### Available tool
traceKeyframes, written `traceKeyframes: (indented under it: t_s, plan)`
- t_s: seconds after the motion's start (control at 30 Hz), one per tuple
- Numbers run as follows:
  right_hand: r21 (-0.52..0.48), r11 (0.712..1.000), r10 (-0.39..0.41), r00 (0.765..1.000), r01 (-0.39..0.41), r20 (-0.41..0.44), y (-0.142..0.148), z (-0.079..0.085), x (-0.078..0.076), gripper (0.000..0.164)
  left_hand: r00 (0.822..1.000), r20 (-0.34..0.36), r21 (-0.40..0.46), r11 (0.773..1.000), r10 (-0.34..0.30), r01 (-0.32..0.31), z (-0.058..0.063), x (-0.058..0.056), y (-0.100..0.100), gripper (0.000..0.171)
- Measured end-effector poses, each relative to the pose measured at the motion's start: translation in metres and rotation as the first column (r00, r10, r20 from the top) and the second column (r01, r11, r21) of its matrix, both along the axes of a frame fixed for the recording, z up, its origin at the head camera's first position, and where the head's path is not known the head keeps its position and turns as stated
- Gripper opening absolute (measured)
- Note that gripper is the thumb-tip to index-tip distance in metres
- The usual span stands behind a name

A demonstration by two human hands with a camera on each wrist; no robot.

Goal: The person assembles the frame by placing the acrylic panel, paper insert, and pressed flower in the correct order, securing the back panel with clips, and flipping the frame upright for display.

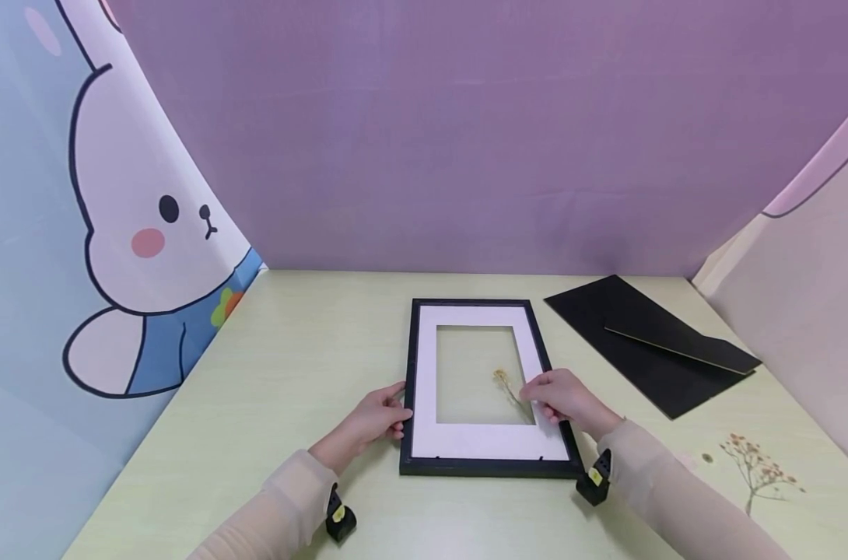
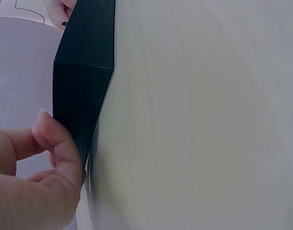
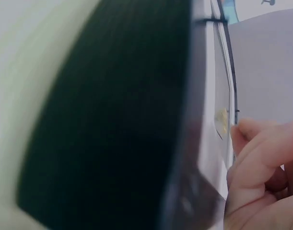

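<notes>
A black picture frame [image 1: 490, 468] lies on the table, holding a white mat [image 1: 487, 442] with a rectangular window. My left hand [image 1: 376, 420] grips the frame's left side, its fingers and thumb right at the edge. In the left wrist view those fingers [image 2: 60, 148] lie curled against the dark side of the frame [image 2: 81, 91]. My right hand [image 1: 567, 400] pinches the stem of a small yellowish dried flower [image 1: 502, 379] over the window's lower right corner. The right wrist view shows the flower head [image 3: 223, 122] beyond the fingers; the stem's end is hidden.
Two black boards [image 1: 606, 334], one partly over the other, lie at the back right. Another dried flower sprig [image 1: 753, 467] with reddish blossoms lies at the front right. A purple backdrop [image 1: 466, 155] stands along the table's [image 1: 312, 334] far edge, with printed panels on both sides.
</notes>
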State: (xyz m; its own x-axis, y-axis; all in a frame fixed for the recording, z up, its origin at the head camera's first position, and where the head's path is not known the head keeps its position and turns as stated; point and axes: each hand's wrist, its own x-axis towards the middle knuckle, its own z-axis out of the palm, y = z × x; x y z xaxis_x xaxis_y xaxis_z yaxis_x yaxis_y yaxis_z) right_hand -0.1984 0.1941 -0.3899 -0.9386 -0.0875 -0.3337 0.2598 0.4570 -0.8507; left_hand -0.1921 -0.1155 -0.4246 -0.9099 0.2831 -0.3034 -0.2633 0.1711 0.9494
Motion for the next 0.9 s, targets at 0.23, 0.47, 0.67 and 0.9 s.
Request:
traceKeyframes:
  t_s: [0.23,0.47,0.67,0.9]
  plan:
    - [0.121,0.989,0.091,0.995,-0.086,-0.033,0.013,0.009,0.004,0.015,1.000,-0.016,0.010,1.000,-0.011,0.011,0.006,0.003,-0.001,0.061]
    - [0.134,0.978,0.159,0.987,-0.160,0.017,0.022,0.009,0.012,0.012,1.000,0.014,-0.006,1.000,0.004,-0.004,0.004,0.002,-0.001,0.060]
    - [0.141,0.968,0.207,0.978,-0.209,0.029,0.020,0.011,0.016,0.013,1.000,0.004,-0.009,1.000,-0.004,0.004,0.003,0.001,-0.001,0.061]
    - [0.107,0.965,0.241,0.970,-0.241,0.012,0.018,0.011,0.018,0.013,1.000,-0.003,-0.008,1.000,-0.003,0.003,0.002,0.001,-0.001,0.061]
